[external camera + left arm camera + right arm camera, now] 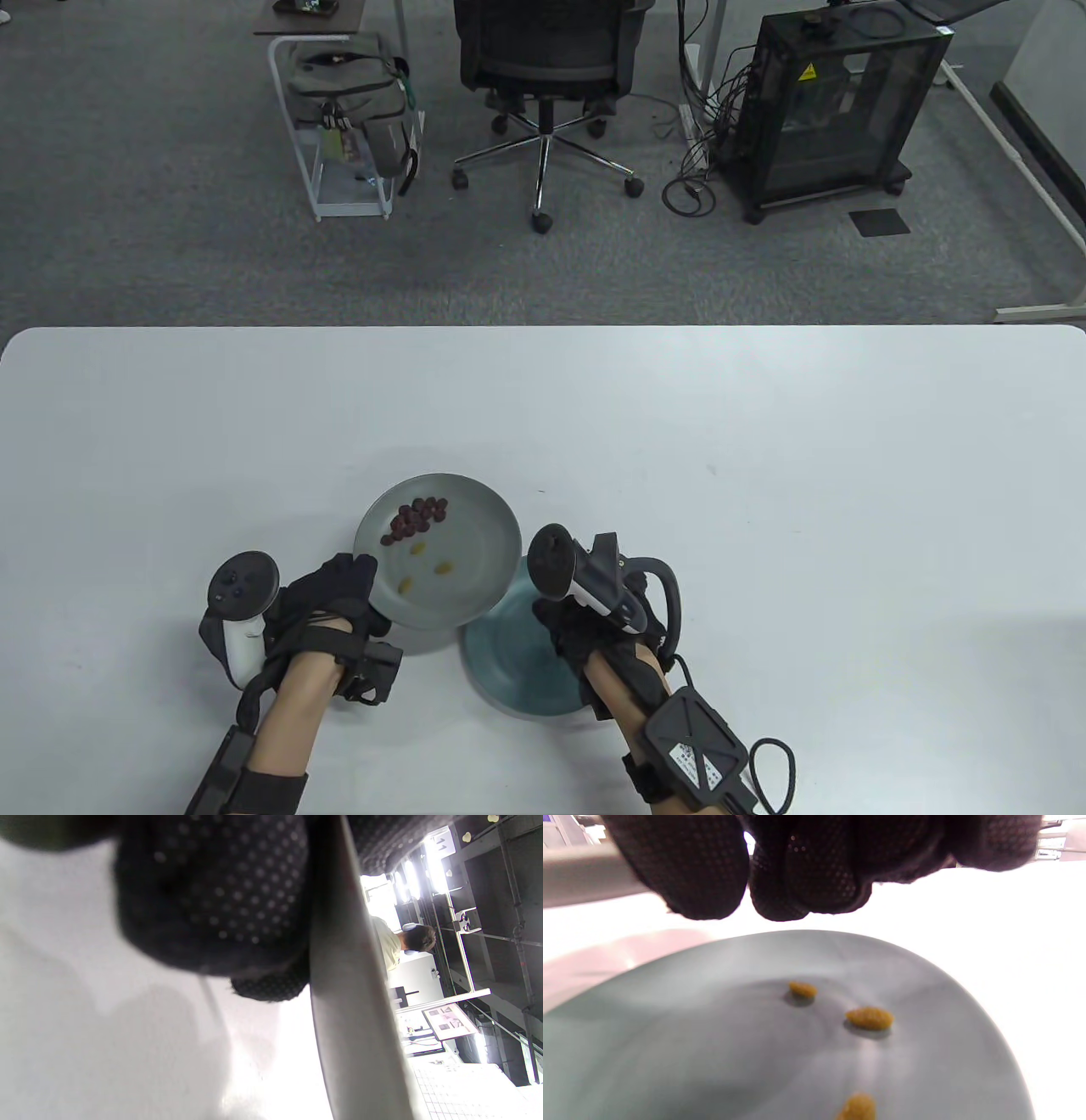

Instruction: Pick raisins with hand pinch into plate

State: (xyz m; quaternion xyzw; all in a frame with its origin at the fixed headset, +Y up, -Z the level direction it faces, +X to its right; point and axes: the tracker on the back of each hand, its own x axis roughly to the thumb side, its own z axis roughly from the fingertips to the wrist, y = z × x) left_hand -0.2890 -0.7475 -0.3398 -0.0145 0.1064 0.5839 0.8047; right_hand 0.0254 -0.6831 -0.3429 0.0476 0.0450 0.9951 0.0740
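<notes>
I see two plates near the front edge of the white table [764,441]. The grey plate [484,526] is lifted and tilted; its near rim hangs over the teal plate [509,671], which lies flat on the table just to the right of it. My left hand [331,607] grips the grey plate at its left rim. In the left wrist view the gloved fingers [212,899] press against the plate edge [352,984], which crosses that view as a pale band.

On the grey plate there is a small heap of dark red raisins [416,519] in its far part. They are wrinkled and lie touching each other. Nearer to me lie three yellow raisins [420,567], apart from each other and apart from the dark heap.

My right hand [585,628] hovers over the teal plate. In the right wrist view the fingertips [806,878] are drawn close together above this plate, but I cannot tell if a raisin is between them. Under them, on the teal plate surface [670,1035], lie three golden raisins [869,1018], oval and rough-skinned, each with a small shadow. They are well apart from each other, and the nearest one is cut by the bottom edge of that view.
</notes>
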